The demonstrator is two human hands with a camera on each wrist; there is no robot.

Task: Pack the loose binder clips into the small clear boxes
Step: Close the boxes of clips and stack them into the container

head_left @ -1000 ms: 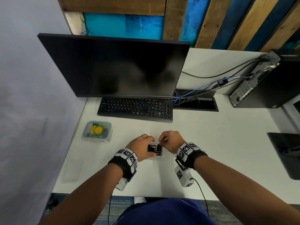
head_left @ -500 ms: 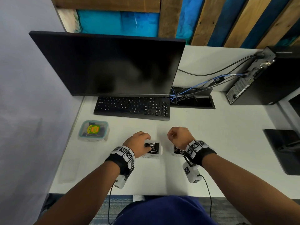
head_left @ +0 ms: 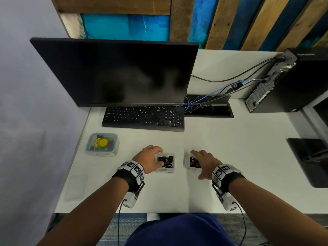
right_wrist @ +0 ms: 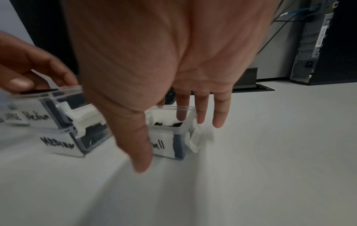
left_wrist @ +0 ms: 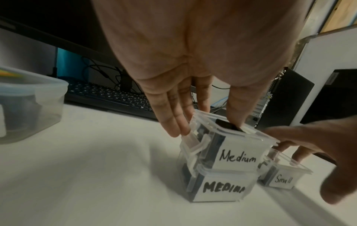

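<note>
Two clear boxes marked Medium are stacked, the upper box [left_wrist: 237, 152] on the lower box [left_wrist: 222, 188], and both hold black binder clips [head_left: 166, 159]. My left hand [head_left: 150, 161] grips the upper box: fingers on its left latch side, thumb on a black clip [left_wrist: 228, 124] at the top rim. To the right stands a clear box marked Small [head_left: 192, 163] with dark clips inside. My right hand [head_left: 202, 162] hovers over it with straight, spread fingers [right_wrist: 218, 116]. One fingertip shows through its far wall, and the thumb hangs in front of the label.
A larger lidded clear container [head_left: 102, 143] holding a yellow-green item sits at the left of the white desk [head_left: 239, 157]. Behind are a black keyboard [head_left: 143, 118], a monitor [head_left: 115, 71], a cable tray [head_left: 209, 107] and a computer tower [head_left: 292, 80]. A dark stand base [head_left: 308, 160] lies at the right.
Both hands were together at the Medium stack. The right hand has moved right to the Small box and spread its fingers. The left hand stays on the stack.
</note>
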